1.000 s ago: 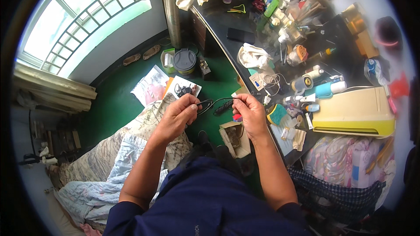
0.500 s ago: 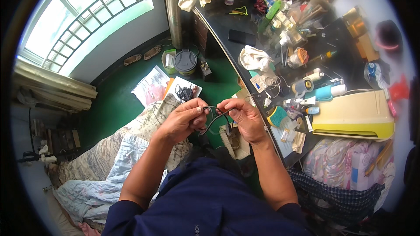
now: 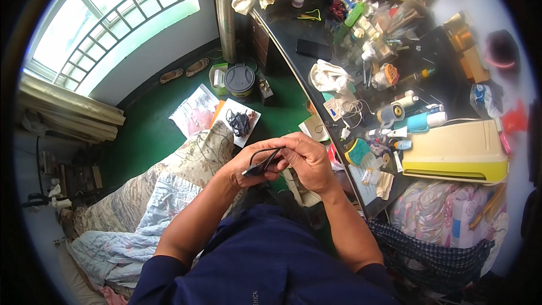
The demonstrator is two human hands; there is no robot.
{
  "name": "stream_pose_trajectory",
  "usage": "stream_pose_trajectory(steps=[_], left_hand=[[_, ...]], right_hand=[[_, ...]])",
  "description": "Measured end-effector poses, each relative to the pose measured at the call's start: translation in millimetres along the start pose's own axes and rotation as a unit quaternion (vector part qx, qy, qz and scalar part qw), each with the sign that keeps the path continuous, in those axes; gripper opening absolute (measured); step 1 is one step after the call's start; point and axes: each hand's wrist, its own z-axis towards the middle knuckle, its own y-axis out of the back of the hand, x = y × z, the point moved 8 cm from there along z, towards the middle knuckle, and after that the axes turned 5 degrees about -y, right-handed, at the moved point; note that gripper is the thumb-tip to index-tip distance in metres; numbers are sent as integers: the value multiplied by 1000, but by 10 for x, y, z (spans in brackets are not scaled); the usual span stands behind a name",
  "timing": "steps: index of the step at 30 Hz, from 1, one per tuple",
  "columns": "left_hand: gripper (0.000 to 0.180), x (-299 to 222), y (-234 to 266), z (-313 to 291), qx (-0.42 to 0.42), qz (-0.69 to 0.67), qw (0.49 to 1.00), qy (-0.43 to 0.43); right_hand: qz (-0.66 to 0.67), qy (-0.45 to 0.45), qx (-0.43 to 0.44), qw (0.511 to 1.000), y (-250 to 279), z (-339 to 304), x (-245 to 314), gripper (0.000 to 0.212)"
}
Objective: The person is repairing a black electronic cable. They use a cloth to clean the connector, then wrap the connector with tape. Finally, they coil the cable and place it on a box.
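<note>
At the frame's centre, the left hand [image 3: 248, 165] and right hand [image 3: 307, 158] meet, fingers [image 3: 282, 146] clamped together on a folded black cable [image 3: 261, 161] between them.

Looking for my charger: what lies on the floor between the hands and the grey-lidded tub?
In the head view, a white sheet with a bundle of black cable on it lies between the hands and the tub.

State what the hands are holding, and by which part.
Both hands, left hand and right hand, hold a thin black cable, folded between the fingers; its plug end pokes out of the left hand.
</note>
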Motion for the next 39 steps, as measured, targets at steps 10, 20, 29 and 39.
stream_pose_trajectory(steps=[10,20,29,39], left_hand=[[30,-457,-48,-115,2,249,961,-123],[35,-223,-205,-144,-6,147,983,-107],[29,-305,-211,-75,36,44,982,-179],[16,-670,-120,-105,-38,-68,930,-359]], right_hand=[[-183,56,-38,981,176,19,121,14],[-37,-39,-69,996,277,74,-100,12],[82,-161,-109,977,369,9,-325,19],[-55,-168,-138,975,335,-159,-867,27]])
